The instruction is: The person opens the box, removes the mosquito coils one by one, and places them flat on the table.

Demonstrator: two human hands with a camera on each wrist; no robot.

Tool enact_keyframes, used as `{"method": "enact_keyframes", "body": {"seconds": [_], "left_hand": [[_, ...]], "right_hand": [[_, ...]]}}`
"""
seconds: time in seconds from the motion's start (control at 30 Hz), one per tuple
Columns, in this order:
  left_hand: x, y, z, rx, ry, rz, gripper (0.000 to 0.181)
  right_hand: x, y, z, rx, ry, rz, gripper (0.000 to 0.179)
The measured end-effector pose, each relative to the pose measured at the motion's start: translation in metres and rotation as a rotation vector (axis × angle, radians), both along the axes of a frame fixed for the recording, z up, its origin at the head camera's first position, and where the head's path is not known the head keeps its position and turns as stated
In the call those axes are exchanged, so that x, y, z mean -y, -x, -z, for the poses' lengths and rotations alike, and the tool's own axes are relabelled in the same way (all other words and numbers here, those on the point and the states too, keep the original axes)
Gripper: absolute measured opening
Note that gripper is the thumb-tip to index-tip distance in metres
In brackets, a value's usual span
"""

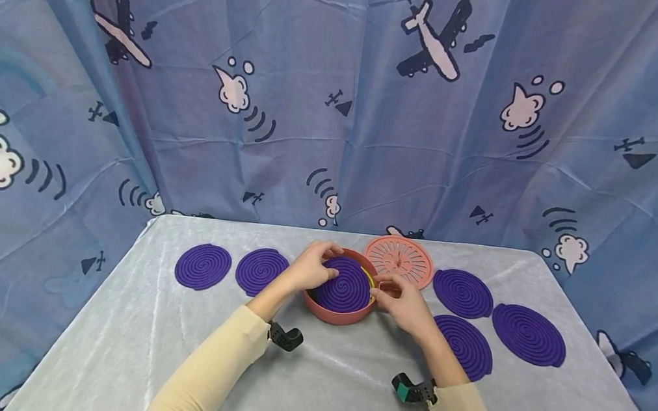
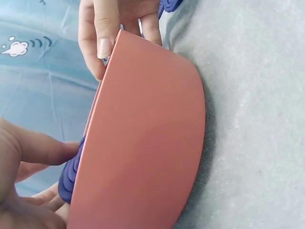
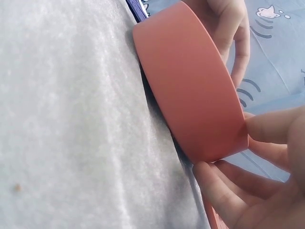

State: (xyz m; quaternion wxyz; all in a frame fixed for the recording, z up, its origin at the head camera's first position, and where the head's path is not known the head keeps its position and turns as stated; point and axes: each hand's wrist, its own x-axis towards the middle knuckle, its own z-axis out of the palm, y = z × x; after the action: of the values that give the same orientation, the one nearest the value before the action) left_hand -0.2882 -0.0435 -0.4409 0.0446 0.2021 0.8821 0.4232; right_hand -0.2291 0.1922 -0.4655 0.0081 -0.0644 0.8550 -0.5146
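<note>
A round salmon-coloured mosquito coil box stands uncovered on the table. My left hand pinches the edge of a purple mosquito coil that lies tilted in the box's mouth. In the left wrist view, the edge of this coil stands out past the rim between thumb and fingers. My right hand grips the right side of the box, thumb near the rim and fingers against the outer wall. A yellow strip shows inside along the right wall. The coil hides the box's floor.
Behind the box lies a slotted salmon lid. Two purple coils lie to the left, and three more to the right, one partly behind my right forearm. A patterned blue curtain hangs behind the white-covered table.
</note>
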Motion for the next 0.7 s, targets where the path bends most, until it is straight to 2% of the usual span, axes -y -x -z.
{"method": "enact_keyframes", "body": {"seconds": [0.23,0.37,0.7], "left_hand": [[0.0036,-0.0026,-0.0002,0.053,-0.003,0.054,0.023],[0.0044,-0.0034,-0.0011,0.08,-0.002,0.064,0.021],[0.0052,-0.0057,-0.003,0.049,-0.034,0.038,0.017]], "right_hand": [[0.0012,-0.0002,0.001,0.005,-0.001,0.008,0.035],[0.0019,-0.0001,0.0015,0.011,-0.003,0.008,0.035],[0.0016,0.0007,0.0018,-0.005,-0.014,0.005,0.035]]}}
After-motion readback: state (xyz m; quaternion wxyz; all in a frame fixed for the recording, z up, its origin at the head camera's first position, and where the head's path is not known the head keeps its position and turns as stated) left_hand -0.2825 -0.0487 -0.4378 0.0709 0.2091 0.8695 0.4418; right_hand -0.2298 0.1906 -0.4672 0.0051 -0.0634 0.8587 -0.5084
